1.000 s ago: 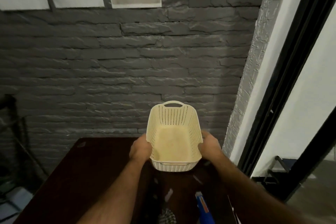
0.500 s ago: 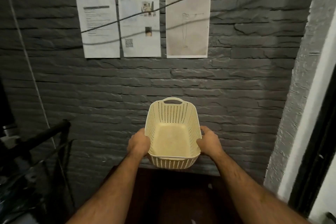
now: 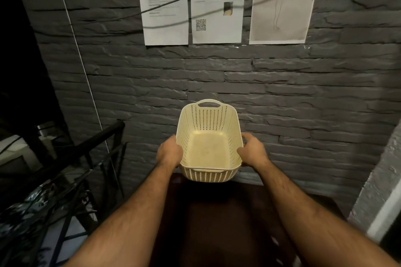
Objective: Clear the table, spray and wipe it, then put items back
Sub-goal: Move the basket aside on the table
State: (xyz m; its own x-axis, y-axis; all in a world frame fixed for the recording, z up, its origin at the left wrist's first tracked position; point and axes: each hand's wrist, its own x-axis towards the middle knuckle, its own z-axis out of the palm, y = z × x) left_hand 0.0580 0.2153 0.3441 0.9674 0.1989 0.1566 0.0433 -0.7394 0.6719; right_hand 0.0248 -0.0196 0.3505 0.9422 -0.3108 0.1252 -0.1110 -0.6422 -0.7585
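Observation:
I hold a cream perforated plastic basket (image 3: 208, 149) in the air with both hands, in front of the grey brick wall. It looks empty and is tilted so its inside faces me. My left hand (image 3: 169, 154) grips its left rim and my right hand (image 3: 252, 150) grips its right rim. Below the basket lies the dark brown table (image 3: 217, 212), its far edge against the wall. The near part of the table is hidden behind my forearms.
A black metal rack (image 3: 86, 158) with patterned fabric stands to the left of the table. Three paper sheets (image 3: 217, 4) hang on the wall above, crossed by a cable. A pale wall corner (image 3: 379, 191) rises at the right.
The basket has come up off the table and is carried in the air. My view has swung left and upward, so the wall papers and the rack now show and the spray bottle is out of sight.

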